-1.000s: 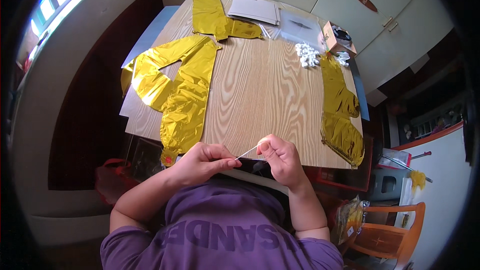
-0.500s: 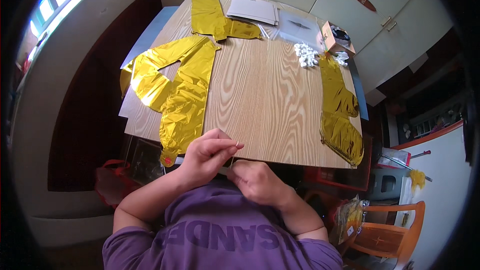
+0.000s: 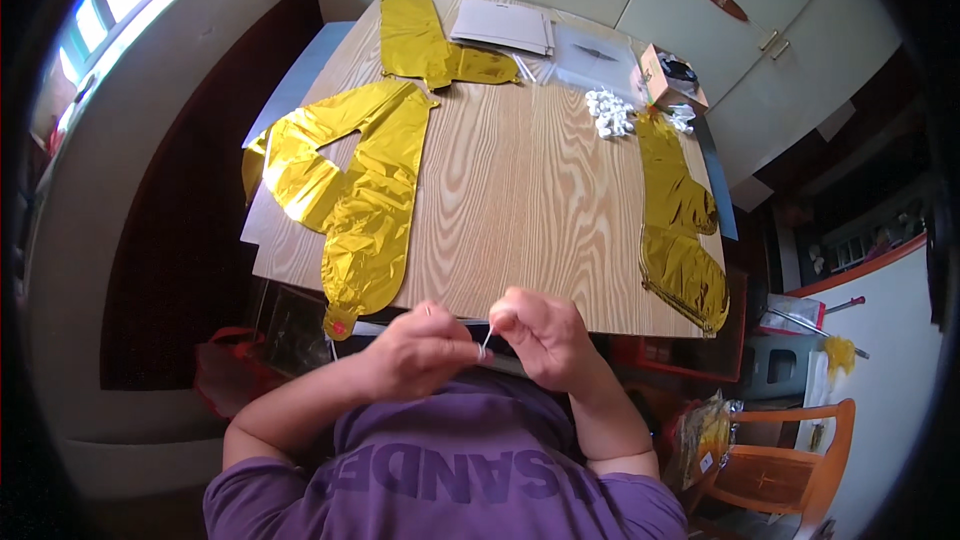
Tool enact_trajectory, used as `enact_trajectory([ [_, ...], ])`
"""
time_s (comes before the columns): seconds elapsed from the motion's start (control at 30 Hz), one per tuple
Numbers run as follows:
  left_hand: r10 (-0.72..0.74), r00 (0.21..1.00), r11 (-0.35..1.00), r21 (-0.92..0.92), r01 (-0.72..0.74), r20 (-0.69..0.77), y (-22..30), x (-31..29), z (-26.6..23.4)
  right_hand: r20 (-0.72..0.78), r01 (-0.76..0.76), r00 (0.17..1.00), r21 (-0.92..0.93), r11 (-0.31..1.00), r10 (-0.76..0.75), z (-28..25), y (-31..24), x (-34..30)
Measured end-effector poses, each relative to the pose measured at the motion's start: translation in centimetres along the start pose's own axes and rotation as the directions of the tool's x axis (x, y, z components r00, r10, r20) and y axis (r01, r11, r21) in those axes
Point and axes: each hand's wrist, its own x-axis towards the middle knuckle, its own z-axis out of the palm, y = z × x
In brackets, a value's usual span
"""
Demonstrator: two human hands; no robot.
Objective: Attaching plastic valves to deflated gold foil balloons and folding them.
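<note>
A thin white string (image 3: 487,342) runs between my two hands at the near table edge, close to my body. My left hand (image 3: 428,348) pinches it at the lower end, where a small white loop or knot shows by the fingertips. My right hand (image 3: 545,335), slightly higher, grips the other end between thumb and curled fingers. Left of my hands, a flat gold foil balloon (image 3: 370,200) lies with its near end at the table edge. The string's tail, if any, is hidden by my fingers.
The wood-grain table (image 3: 520,200) also bears another gold foil balloon (image 3: 410,35), stacked gold balloons (image 3: 680,220), white bundles (image 3: 608,112), grey-white sheets (image 3: 500,22), a clear plastic sheet (image 3: 590,52) and a small wooden box (image 3: 662,78). A wooden chair (image 3: 780,460) stands at right.
My right hand has risen from beside my lap to the table edge, and my left hand has dropped slightly. The string between them now shows stretched out. The balloons stay put.
</note>
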Motion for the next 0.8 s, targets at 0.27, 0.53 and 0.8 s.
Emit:
enact_trajectory([
  [0.27, -0.05, 0.999, 0.998, -0.026, 0.05, 0.014, -0.9, 0.2, -0.4, 0.133, 0.049, 0.99, 0.066, 0.997, -0.057, 0.1, -0.9, -0.6],
  [0.53, -0.105, 0.994, 0.988, 0.114, 0.108, -0.025, -1.9, 1.2, -1.5, 0.199, 0.015, 0.979, 0.13, 0.991, -0.041, 0.4, -1.3, -1.0],
  [0.8, -0.197, 0.975, 0.976, 0.075, 0.205, -0.101, -2.1, 1.4, -2.3, 0.239, 0.028, 0.97, 0.084, 0.996, -0.048, 1.5, -0.7, -1.0],
])
